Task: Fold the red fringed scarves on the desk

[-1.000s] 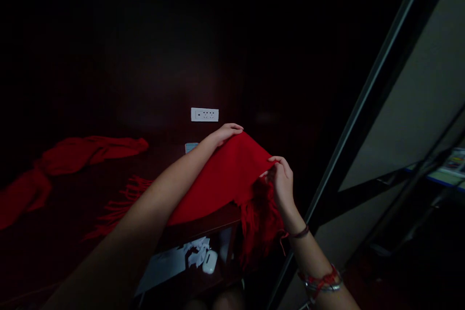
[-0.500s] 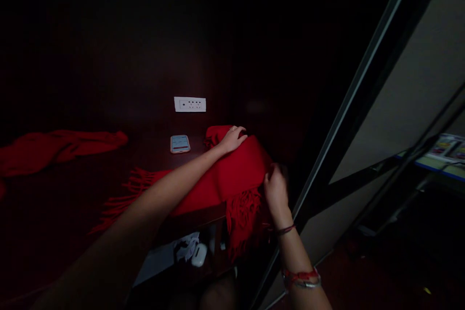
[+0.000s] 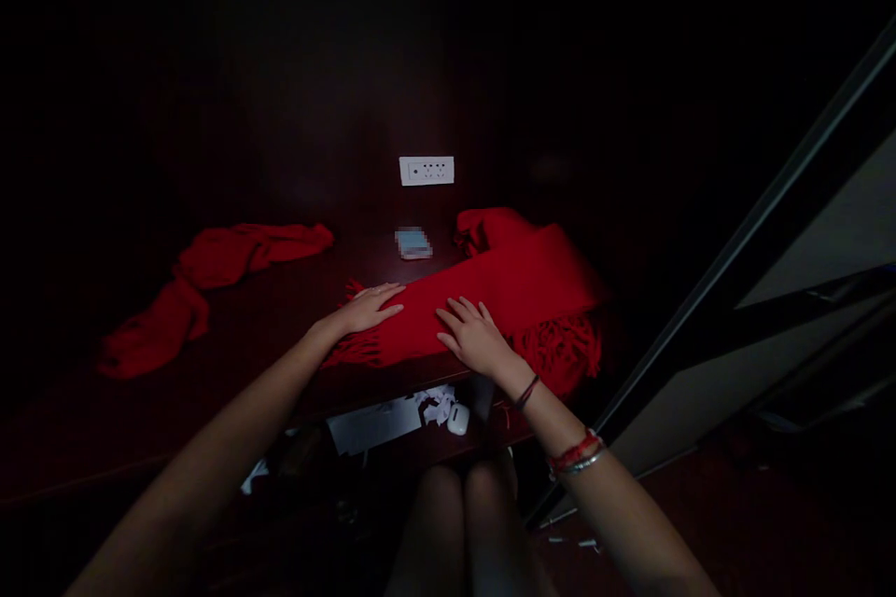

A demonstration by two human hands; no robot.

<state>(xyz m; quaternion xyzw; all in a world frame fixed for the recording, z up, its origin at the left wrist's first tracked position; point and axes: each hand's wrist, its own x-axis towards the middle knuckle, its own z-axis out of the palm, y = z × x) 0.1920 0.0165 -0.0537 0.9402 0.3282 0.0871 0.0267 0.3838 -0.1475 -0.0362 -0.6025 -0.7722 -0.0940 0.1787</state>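
Observation:
A red fringed scarf [image 3: 448, 289] lies folded across the dark desk, its strip running from lower left to upper right. My left hand [image 3: 370, 306] rests flat on its left end, near the fringe, fingers stretched out. On the middle of the scarf, close to the front edge, lies my right hand [image 3: 476, 336], palm down with fingers spread. A second bunch of fringe [image 3: 560, 350] is heaped at the scarf's right end. Dark cords and a red and silver bracelet circle my right wrist and forearm.
Another crumpled red cloth [image 3: 217, 261] lies at the left. A phone [image 3: 413, 243] sits behind the scarf, below a white wall socket [image 3: 427, 171]. Under the desktop, an open shelf holds paper [image 3: 378, 426] and a white earbud case [image 3: 457, 419]. A metal-edged frame [image 3: 756, 242] slants at right.
My left hand has gone from the scarf's upper part to its left end. My right hand has moved from the right edge to its middle. The hanging fringe now lies bunched up. The view has shifted.

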